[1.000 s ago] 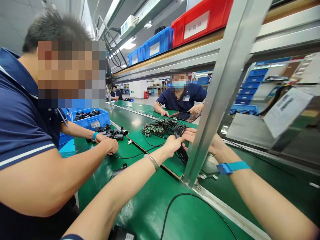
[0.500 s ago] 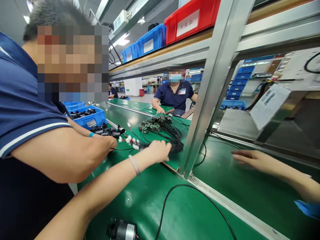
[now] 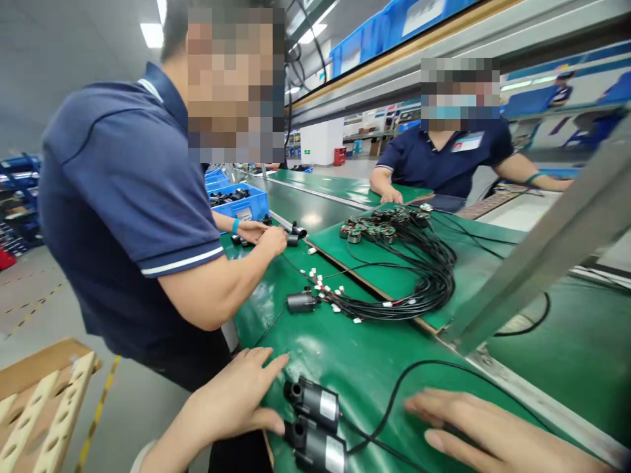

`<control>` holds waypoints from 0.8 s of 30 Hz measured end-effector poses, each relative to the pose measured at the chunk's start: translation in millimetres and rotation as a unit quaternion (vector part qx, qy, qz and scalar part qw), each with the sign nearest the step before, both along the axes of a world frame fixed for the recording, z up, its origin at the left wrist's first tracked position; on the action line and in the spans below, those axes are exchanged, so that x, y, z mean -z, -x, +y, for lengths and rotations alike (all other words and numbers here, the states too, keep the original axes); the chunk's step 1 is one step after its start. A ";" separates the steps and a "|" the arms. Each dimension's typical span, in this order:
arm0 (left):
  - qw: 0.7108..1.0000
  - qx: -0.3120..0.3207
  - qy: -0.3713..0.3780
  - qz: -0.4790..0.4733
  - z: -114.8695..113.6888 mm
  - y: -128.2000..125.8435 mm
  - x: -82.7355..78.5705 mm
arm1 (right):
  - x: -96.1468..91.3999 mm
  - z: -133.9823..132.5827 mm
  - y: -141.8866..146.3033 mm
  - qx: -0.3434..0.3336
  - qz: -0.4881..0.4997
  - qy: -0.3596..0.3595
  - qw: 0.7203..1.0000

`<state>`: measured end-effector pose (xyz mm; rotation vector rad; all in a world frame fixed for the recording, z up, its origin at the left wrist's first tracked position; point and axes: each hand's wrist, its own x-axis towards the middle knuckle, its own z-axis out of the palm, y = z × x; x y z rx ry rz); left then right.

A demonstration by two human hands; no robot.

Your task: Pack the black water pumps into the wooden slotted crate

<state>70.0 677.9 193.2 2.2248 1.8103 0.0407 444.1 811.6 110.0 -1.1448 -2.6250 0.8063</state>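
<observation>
Two small black pumps [image 3: 315, 402] with short spouts, pale labels and black cables lie side by side on the green bench top, close to me. Just left of them is my left hand [image 3: 241, 387], fingers spread and holding nothing; whether its thumb touches the nearer pump I cannot tell. My right hand [image 3: 468, 420] hovers to the right of the pumps, slightly blurred, with thumb and fingers apart and nothing in them. A black cable [image 3: 394, 401] loops between the pumps and that hand. Farther off, another black pump [image 3: 302, 301] lies beside a cable bundle [image 3: 434, 289] with white connectors.
At the left a co-worker [image 3: 133, 171] bends over the bench, both hands at black parts near a blue bin [image 3: 254, 202]. Across the bench sits another person [image 3: 444, 157]. A metal post [image 3: 537, 256] slants up at the right. Round metal parts [image 3: 369, 226] end the cables.
My left hand has come back from the cable bundle to beside the pumps. My right hand has moved in nearer the pumps. The view has turned left, and the co-worker appears farther away.
</observation>
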 end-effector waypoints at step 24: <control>0.968 0.080 -0.098 -0.218 -83.8 -72.2 114.6 | 30.6 -140.0 86.0 -0.119 0.078 -0.385 0.912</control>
